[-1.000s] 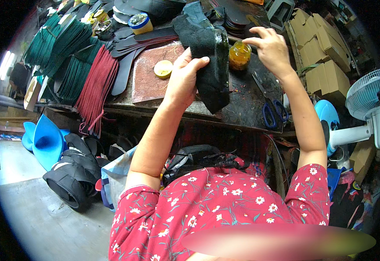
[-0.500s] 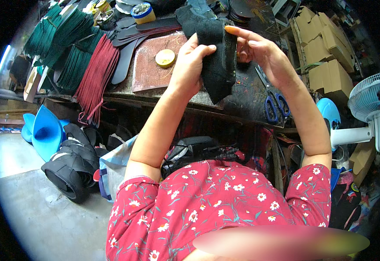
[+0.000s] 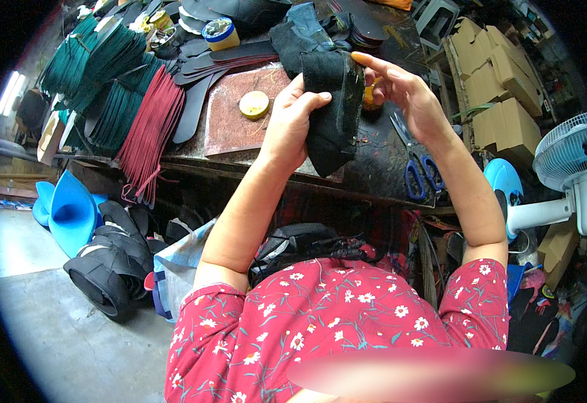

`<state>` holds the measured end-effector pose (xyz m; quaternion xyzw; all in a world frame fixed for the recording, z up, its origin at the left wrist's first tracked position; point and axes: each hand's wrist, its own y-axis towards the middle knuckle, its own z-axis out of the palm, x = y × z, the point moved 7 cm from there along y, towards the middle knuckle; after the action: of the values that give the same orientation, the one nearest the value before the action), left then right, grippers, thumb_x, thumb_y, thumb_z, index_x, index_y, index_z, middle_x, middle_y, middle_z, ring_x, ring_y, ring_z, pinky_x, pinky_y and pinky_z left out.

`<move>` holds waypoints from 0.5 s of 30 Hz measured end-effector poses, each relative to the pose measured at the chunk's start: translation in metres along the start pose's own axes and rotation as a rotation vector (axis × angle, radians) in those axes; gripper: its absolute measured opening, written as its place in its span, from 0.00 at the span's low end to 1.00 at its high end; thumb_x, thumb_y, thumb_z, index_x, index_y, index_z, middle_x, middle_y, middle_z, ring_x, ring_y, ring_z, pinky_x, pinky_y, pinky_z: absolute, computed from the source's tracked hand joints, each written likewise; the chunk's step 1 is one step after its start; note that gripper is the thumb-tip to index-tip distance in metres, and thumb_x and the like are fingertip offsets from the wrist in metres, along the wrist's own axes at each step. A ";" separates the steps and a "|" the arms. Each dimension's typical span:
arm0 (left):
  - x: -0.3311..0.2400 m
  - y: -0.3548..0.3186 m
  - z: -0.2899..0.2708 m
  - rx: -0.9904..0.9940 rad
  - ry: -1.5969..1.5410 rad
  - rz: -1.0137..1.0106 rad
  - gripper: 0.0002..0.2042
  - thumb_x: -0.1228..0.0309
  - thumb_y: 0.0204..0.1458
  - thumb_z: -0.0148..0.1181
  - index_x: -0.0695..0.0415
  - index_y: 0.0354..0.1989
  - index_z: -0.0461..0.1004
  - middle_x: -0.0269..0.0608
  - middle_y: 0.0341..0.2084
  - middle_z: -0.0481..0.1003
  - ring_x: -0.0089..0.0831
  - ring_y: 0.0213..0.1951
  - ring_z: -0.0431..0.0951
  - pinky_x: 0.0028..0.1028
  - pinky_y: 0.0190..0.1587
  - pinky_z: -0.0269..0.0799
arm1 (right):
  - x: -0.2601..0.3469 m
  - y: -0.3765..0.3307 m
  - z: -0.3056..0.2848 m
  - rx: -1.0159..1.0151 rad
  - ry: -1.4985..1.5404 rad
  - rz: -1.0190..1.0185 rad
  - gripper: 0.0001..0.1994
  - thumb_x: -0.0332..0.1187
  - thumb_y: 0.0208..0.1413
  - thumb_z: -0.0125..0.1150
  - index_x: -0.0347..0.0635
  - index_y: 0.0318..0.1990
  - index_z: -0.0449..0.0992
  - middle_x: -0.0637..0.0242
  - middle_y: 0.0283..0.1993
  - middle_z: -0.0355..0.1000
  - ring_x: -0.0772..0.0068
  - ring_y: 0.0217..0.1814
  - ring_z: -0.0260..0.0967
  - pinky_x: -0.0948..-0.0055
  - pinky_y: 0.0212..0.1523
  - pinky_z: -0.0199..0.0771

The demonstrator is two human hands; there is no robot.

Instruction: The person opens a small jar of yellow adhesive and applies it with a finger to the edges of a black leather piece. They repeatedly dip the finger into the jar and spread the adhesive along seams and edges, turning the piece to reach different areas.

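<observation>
My left hand (image 3: 292, 119) grips a black shoe-sole piece (image 3: 331, 111) by its left edge and holds it upright above the workbench (image 3: 374, 168). My right hand (image 3: 406, 94) is at the piece's upper right corner, its index finger stretched out onto the top edge, the fingertip smeared yellow. The other fingers are curled apart and hold nothing I can see. A small yellow glue pot (image 3: 371, 94) sits on the bench just behind the right hand, mostly hidden.
A round yellow lid (image 3: 254, 104) lies on a reddish slab (image 3: 239, 114). Blue-handled scissors (image 3: 415, 168) lie right of the piece. Green and red strap bundles (image 3: 122, 101), dark soles (image 3: 192, 114), a tin (image 3: 220, 32), cardboard boxes (image 3: 501, 74), a fan (image 3: 565, 168) surround the bench.
My right hand left the yellow pot and came over to the top edge of the black piece. The left hand kept its grip and raised the piece slightly.
</observation>
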<state>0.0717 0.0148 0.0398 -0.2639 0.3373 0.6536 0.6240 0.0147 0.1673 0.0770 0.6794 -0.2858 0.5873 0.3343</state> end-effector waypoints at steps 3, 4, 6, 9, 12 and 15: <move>-0.004 0.001 -0.004 -0.017 -0.002 -0.011 0.17 0.80 0.52 0.50 0.62 0.51 0.72 0.38 0.42 0.77 0.25 0.41 0.78 0.25 0.48 0.74 | 0.004 -0.008 0.005 0.050 -0.040 -0.037 0.26 0.44 0.63 0.40 0.37 0.60 0.72 0.76 0.42 0.69 0.82 0.38 0.60 0.80 0.45 0.61; -0.004 0.001 -0.004 -0.019 0.000 -0.019 0.17 0.80 0.52 0.50 0.62 0.51 0.72 0.38 0.42 0.77 0.25 0.41 0.78 0.25 0.49 0.74 | 0.007 -0.008 0.005 0.051 -0.103 -0.074 0.25 0.44 0.63 0.40 0.37 0.58 0.74 0.76 0.41 0.69 0.82 0.37 0.60 0.81 0.44 0.60; -0.006 0.002 -0.001 -0.009 0.027 -0.005 0.16 0.80 0.52 0.50 0.62 0.50 0.72 0.38 0.42 0.77 0.25 0.41 0.78 0.26 0.48 0.74 | 0.006 -0.005 0.003 0.043 -0.058 -0.037 0.28 0.47 0.64 0.36 0.36 0.59 0.73 0.74 0.44 0.71 0.80 0.38 0.61 0.79 0.45 0.62; -0.005 0.001 0.001 -0.042 0.090 0.009 0.14 0.80 0.53 0.50 0.62 0.48 0.73 0.38 0.38 0.78 0.25 0.38 0.78 0.26 0.44 0.76 | 0.001 0.001 0.003 0.012 0.204 0.011 0.26 0.48 0.66 0.37 0.41 0.60 0.73 0.76 0.40 0.69 0.83 0.37 0.60 0.81 0.42 0.60; -0.005 0.005 0.001 -0.042 0.067 0.018 0.12 0.80 0.53 0.50 0.62 0.45 0.73 0.38 0.35 0.78 0.25 0.35 0.79 0.26 0.42 0.76 | -0.005 -0.003 0.013 0.065 0.164 0.078 0.29 0.51 0.66 0.37 0.39 0.63 0.69 0.76 0.40 0.68 0.82 0.39 0.60 0.79 0.44 0.60; -0.007 0.012 0.001 0.001 0.035 0.024 0.11 0.80 0.53 0.50 0.63 0.45 0.74 0.40 0.35 0.78 0.26 0.35 0.79 0.26 0.42 0.77 | -0.004 -0.018 0.023 0.116 -0.145 0.040 0.31 0.54 0.66 0.39 0.36 0.61 0.72 0.73 0.40 0.67 0.79 0.40 0.60 0.77 0.47 0.61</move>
<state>0.0607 0.0106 0.0471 -0.2711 0.3516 0.6560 0.6103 0.0424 0.1598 0.0685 0.7324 -0.2881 0.5589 0.2611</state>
